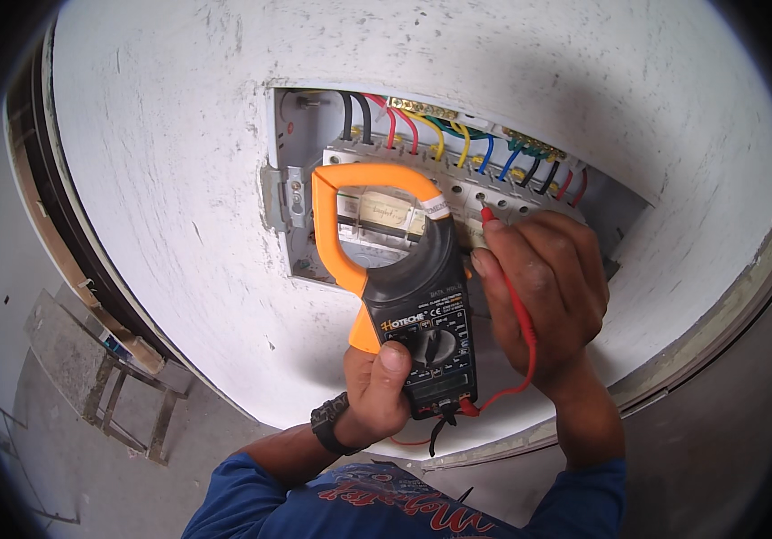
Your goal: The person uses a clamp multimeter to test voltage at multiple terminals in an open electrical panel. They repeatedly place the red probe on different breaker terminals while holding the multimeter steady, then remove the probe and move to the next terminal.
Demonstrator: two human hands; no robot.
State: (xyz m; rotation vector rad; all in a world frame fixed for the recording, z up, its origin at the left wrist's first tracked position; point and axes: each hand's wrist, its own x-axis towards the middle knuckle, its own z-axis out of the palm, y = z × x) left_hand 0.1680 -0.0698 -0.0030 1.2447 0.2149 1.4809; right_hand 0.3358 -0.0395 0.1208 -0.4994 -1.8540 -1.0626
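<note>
My left hand (379,388) is closed round the lower body of a clamp meter (428,310), black and orange with a round dial. Its orange jaw is closed and stands in front of the breaker panel (278,184) in the wall. Between the fingers of my right hand (549,292) is a red test probe (488,216). The probe's tip is at a screw hole on the row of breakers (453,180). A red lead (526,328) loops from the probe to the meter's bottom end. A black lead is plugged in beside it.
Black, red, yellow (464,144) and blue wires run into the breakers' top edge. Brass terminal bars (422,109) with green wires sit above them. Left of the white wall (179,180) are a doorway edge and a worn wooden stool (121,395) on the grey floor.
</note>
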